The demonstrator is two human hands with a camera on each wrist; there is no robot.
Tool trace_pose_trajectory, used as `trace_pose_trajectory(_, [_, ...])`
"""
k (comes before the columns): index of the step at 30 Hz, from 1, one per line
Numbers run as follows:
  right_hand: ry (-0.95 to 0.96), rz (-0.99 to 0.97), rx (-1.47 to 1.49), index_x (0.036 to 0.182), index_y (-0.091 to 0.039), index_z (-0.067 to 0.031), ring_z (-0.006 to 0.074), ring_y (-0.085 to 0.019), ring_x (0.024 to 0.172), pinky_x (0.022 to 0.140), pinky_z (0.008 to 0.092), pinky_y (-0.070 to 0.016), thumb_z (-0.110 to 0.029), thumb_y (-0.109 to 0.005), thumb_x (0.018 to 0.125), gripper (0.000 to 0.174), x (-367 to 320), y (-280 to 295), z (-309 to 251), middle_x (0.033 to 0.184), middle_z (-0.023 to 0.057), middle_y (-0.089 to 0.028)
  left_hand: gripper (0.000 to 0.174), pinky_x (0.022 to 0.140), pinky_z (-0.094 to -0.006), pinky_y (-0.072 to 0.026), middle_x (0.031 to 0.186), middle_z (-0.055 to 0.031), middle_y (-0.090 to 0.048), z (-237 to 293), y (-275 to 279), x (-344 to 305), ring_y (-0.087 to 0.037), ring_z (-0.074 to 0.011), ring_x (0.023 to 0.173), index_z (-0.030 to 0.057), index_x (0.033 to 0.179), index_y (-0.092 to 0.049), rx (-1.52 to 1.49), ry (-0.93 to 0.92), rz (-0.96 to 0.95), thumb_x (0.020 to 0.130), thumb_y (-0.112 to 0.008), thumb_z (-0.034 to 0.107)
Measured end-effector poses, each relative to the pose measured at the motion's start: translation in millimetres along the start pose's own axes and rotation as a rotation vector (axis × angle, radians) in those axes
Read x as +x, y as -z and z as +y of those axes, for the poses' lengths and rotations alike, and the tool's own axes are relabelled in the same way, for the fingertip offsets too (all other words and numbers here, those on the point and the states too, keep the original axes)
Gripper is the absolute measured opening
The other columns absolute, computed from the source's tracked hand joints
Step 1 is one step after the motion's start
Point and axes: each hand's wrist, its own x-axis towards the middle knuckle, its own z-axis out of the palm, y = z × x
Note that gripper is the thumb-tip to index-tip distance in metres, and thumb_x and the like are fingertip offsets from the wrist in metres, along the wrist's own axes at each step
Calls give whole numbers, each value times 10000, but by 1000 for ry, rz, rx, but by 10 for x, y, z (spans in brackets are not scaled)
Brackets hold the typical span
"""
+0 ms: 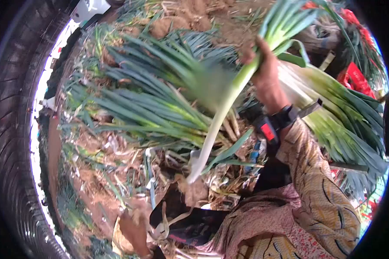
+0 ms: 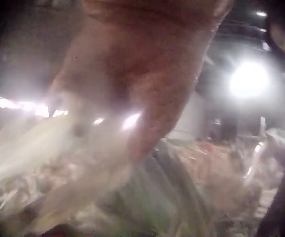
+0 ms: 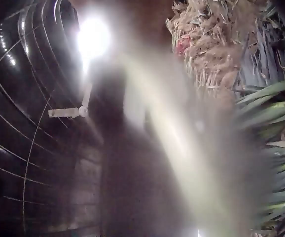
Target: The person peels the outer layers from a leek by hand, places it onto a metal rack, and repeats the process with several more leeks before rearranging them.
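Observation:
In the head view my right hand [image 1: 268,73] is raised and grips a leek [image 1: 229,97] just below its green leaves. Its long pale stalk slants down to the left, and the white root end hangs over dry scraps. Blurred, the same leek stalk [image 3: 174,136] crosses the right wrist view. Low at the left, my left hand [image 1: 134,231] holds pale leek peelings [image 1: 162,228] that show beside its fingers. Close up in the left wrist view, the left hand [image 2: 137,64] points down, with blurred peelings [image 2: 34,145] at its fingers.
Untrimmed leeks [image 1: 160,103] lie heaped on the ground ahead. To the right, a stack of cleaned leeks [image 1: 328,103] lies against a metal bar [image 1: 310,108]. Dry peelings [image 1: 103,151] litter the soil. A red bag [image 1: 356,80] is at the far right, dark ribbed sheeting [image 1: 11,129] at the left.

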Motion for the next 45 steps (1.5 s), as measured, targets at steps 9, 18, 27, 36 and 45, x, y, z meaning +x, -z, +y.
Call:
trace_pose_trajectory(9, [-178,-293,30,1229,-393,-118,120,-453,491,440,241,-384,-289,-528,907,389,-343,-100,-43,767,66,-538,742,873,-371,-447,1162,-200,-535,3187,-745,679,-554,-262,1015,-17,1307,-379,-837,-778,-361,738,-751,281])
trace_pose_trajectory(18, [-412,-155,-189,1207,-378,-59,141,-562,707,610,285,-496,-254,-742,761,608,-377,-131,53,972,69,-570,331,733,-330,-431,895,-81,-591,3690,-1191,600,-524,-200,797,-28,1054,-559,-1163,-203,-547,814,-653,178])
trace_pose_trajectory(27, [-410,127,-63,1000,-495,-28,102,-443,507,440,252,-371,-61,-641,804,247,-794,-203,198,679,13,-484,344,615,-457,-479,780,-205,-629,3177,-1163,241,-614,-394,707,28,1026,-571,-450,-425,98,731,-680,167])
trace_pose_trajectory(36, [233,-83,0,861,-498,-62,114,-425,476,428,242,-363,-281,-561,846,228,-1345,-212,-2078,654,10,-462,178,565,-428,-466,736,-192,-636,2248,-1730,280,-604,-384,653,65,955,-636,-407,-403,143,828,-562,165])
trace_pose_trajectory(45, [834,-417,19,829,-398,-49,104,-357,589,574,259,-354,-193,-534,867,201,-2344,172,-4321,647,6,-327,228,439,-281,-359,602,-58,-519,2513,-1591,221,-462,-100,474,-52,967,-585,-857,-234,-210,931,-489,151])
